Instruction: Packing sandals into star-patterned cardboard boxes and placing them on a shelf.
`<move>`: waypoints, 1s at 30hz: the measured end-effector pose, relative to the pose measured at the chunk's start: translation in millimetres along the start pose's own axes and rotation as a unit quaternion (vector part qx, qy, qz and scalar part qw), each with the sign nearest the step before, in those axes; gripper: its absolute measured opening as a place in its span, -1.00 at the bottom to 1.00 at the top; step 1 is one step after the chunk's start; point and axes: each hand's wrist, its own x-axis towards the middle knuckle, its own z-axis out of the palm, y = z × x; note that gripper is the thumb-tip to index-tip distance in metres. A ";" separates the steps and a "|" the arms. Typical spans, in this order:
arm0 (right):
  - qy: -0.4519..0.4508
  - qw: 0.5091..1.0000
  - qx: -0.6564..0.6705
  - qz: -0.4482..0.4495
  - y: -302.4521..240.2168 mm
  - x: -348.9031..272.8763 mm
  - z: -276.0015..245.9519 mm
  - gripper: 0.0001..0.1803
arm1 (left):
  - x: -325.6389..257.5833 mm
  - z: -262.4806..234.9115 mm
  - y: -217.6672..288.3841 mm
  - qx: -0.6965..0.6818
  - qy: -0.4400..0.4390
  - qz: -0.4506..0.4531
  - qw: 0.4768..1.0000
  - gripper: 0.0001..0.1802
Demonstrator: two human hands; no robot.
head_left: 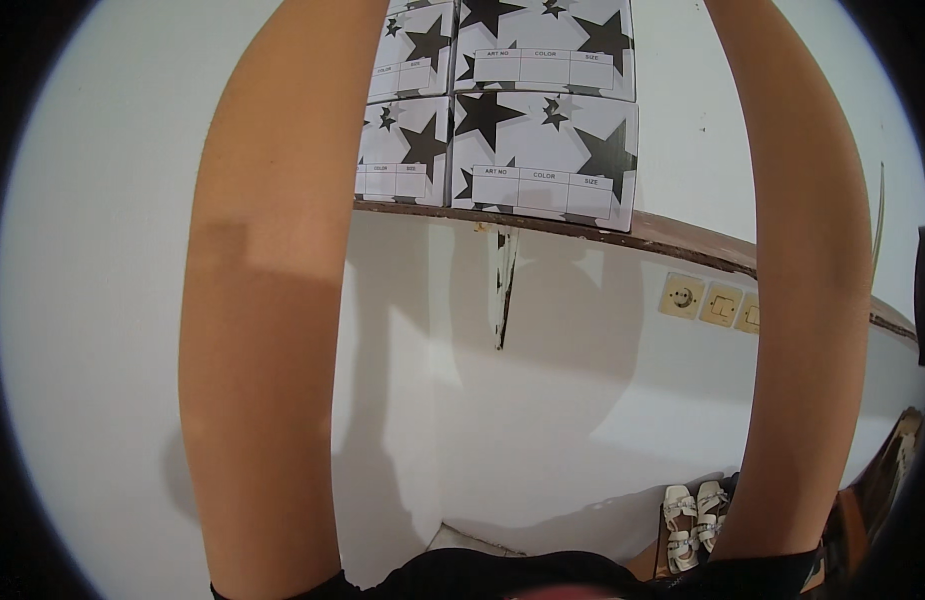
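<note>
Both of my forearms reach up past the top edge of the picture, so neither hand shows. My left arm (268, 300) runs up on the left and covers part of the stacked boxes. On the right, my right arm (808, 300) rises across the shelf's edge. Between them, white cardboard boxes printed with black and grey stars stand in stacks; the lower front box (545, 150) sits on the shelf, and the upper box (546, 68) rests on it. Another star-printed box (405, 130) stands beside them, partly behind my left arm. Whether my hands touch anything is hidden.
A dark brown wall shelf (683, 245) carries the boxes, held by a worn white bracket (503, 290). Below it are a wall socket (682, 296) and switches (721, 304). White sandals (680, 530) stand low at the right, near a brown wooden piece (873, 490).
</note>
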 end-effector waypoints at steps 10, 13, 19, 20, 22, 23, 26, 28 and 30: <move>0.043 0.999 0.029 0.014 22.0 -13.5 27.3 -0.54 | 16.0 23.2 -34.6 -0.033 0.023 0.072 0.997 -0.51; 0.050 0.999 0.016 -0.003 35.2 6.4 21.9 -0.58 | -2.9 30.2 -22.4 0.085 0.068 0.072 0.991 -0.47; 0.070 0.997 0.045 -0.009 32.4 10.4 34.6 -0.59 | 4.4 21.4 -27.1 0.213 0.139 0.100 0.962 -0.42; 0.069 0.997 0.043 -0.007 33.5 10.5 36.4 -0.59 | 3.1 22.0 -28.9 0.212 0.148 0.114 0.959 -0.42; 0.073 0.995 0.064 -0.009 32.1 10.5 38.6 -0.55 | 3.8 18.3 -25.5 0.225 0.141 0.107 0.958 -0.42; 0.072 0.995 0.062 -0.006 33.3 8.1 40.7 -0.55 | 1.0 17.4 -24.0 0.238 0.133 0.099 0.957 -0.43; 0.067 0.995 0.068 0.030 44.7 -9.4 44.6 -0.47 | -31.1 28.9 -16.1 0.241 0.172 0.045 0.954 -0.50; 0.099 0.994 0.045 0.013 45.9 -29.7 46.8 -0.30 | -46.4 27.1 -5.2 0.252 0.176 0.066 0.949 -0.60; 0.188 0.982 0.013 0.022 51.1 -30.0 31.6 -0.14 | -55.9 34.5 16.4 0.291 0.206 0.155 0.921 -0.64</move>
